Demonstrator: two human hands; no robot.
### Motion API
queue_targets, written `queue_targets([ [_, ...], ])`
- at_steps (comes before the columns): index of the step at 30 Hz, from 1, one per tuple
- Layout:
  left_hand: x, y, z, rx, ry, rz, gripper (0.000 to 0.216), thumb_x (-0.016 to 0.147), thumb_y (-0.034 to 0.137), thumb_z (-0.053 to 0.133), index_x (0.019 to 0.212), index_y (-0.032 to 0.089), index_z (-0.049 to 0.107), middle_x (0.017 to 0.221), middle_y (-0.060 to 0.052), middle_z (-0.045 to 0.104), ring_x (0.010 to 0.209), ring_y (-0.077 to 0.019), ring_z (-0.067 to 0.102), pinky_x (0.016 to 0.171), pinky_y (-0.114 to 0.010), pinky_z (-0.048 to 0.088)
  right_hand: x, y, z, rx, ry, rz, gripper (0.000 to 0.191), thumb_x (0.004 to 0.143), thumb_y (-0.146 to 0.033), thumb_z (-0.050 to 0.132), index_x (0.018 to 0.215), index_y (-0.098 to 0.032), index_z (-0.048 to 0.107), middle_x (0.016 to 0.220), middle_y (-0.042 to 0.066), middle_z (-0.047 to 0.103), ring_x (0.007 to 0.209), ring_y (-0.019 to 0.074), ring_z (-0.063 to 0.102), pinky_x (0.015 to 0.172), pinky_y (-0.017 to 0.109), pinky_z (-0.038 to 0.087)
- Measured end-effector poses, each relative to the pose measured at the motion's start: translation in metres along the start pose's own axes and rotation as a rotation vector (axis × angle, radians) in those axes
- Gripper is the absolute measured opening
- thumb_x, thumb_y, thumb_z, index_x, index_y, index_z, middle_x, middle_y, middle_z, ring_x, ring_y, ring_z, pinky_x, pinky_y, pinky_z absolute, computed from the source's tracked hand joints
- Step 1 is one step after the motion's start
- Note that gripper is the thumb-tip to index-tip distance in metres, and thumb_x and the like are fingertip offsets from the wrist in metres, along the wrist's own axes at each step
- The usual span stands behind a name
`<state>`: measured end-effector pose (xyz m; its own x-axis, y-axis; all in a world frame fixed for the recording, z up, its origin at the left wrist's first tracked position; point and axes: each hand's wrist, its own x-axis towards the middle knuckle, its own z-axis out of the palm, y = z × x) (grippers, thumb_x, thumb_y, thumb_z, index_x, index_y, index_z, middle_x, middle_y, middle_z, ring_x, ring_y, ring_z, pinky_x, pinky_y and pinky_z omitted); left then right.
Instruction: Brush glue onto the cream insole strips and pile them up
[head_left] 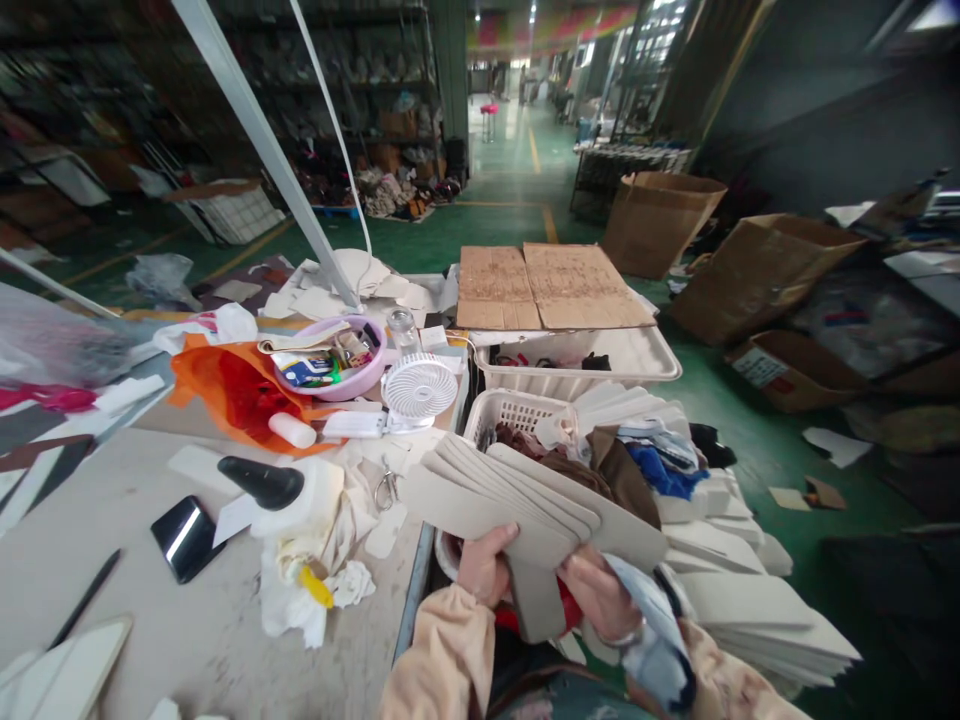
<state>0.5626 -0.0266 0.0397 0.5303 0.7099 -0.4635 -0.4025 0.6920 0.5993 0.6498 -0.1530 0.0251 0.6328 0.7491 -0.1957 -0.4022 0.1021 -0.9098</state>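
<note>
Both hands grip a fanned set of pale grey rounded-corner cardboard pieces (517, 500) just past the table's right edge. My left hand (486, 565) is closed on the near left side, its thumb lying on top. My right hand (600, 590) is closed around the lower right side, with its fingers partly hidden. A darker grey piece (536, 595) hangs down between the hands. Behind the cards stands a white plastic basket (491, 408) holding brown and blue cloth. Stacks of similar pale pieces (757, 610) lie to the right of my right hand.
On the table (187, 640) are a white handheld fan (420, 388), a purple basin (367, 375) of small items, an orange bag (217, 385), a black phone (186, 538), scissors (386, 490) and a pen (86, 598). Flattened cardboard (555, 285) covers a white tub (637, 355). Cartons (757, 275) stand right.
</note>
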Motion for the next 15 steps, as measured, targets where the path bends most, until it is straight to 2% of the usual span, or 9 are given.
queue_targets([
  [3, 0.007, 0.017, -0.009, 0.028, -0.010, 0.079, 0.052, 0.050, 0.013, 0.074, 0.101, 0.021, 0.063, 0.094, -0.003, 0.069, 0.104, -0.0254, 0.057, 0.093, -0.039, 0.043, 0.010, -0.008, -0.013, 0.240, 0.018, 0.145, 0.029, 0.073, -0.050, 0.055, 0.085, -0.024, 0.064, 0.096, 0.007, 0.068, 0.100, 0.0275, 0.058, 0.095, 0.051, 0.039],
  [6, 0.012, 0.029, -0.015, 0.094, -0.046, 0.096, 0.051, 0.050, 0.012, 0.074, 0.099, 0.021, 0.064, 0.093, -0.004, 0.070, 0.106, -0.0267, 0.055, 0.094, -0.041, 0.042, 0.028, -0.020, -0.025, 0.244, 0.150, 0.247, 0.027, 0.075, -0.049, 0.054, 0.078, -0.023, 0.063, 0.081, 0.004, 0.070, 0.088, 0.0234, 0.063, 0.090, 0.045, 0.046],
  [8, 0.012, 0.031, -0.019, 0.125, -0.067, 0.094, 0.052, 0.049, 0.010, 0.074, 0.098, 0.021, 0.064, 0.091, -0.004, 0.070, 0.106, -0.0271, 0.055, 0.093, -0.041, 0.043, 0.040, -0.027, -0.028, 0.224, 0.224, 0.252, 0.024, 0.072, -0.045, 0.060, 0.077, -0.022, 0.063, 0.077, 0.004, 0.070, 0.082, 0.0225, 0.065, 0.083, 0.042, 0.050],
  [12, 0.013, 0.030, -0.024, 0.138, -0.062, 0.082, 0.047, 0.052, 0.012, 0.073, 0.097, 0.023, 0.064, 0.088, -0.003, 0.070, 0.102, -0.0257, 0.058, 0.090, -0.041, 0.045, 0.047, -0.032, -0.023, 0.209, 0.327, 0.165, 0.024, 0.065, -0.035, 0.070, 0.081, -0.019, 0.064, 0.078, 0.003, 0.070, 0.072, 0.0197, 0.066, 0.066, 0.033, 0.055],
  [15, 0.012, 0.035, -0.028, 0.165, -0.009, 0.140, 0.046, 0.054, 0.013, 0.073, 0.098, 0.023, 0.064, 0.087, -0.002, 0.070, 0.099, -0.0238, 0.060, 0.089, -0.039, 0.046, 0.038, -0.031, -0.012, 0.057, 0.229, 0.171, 0.025, 0.062, -0.029, 0.074, 0.081, -0.015, 0.066, 0.071, 0.004, 0.070, 0.063, 0.0183, 0.064, 0.060, 0.030, 0.054],
])
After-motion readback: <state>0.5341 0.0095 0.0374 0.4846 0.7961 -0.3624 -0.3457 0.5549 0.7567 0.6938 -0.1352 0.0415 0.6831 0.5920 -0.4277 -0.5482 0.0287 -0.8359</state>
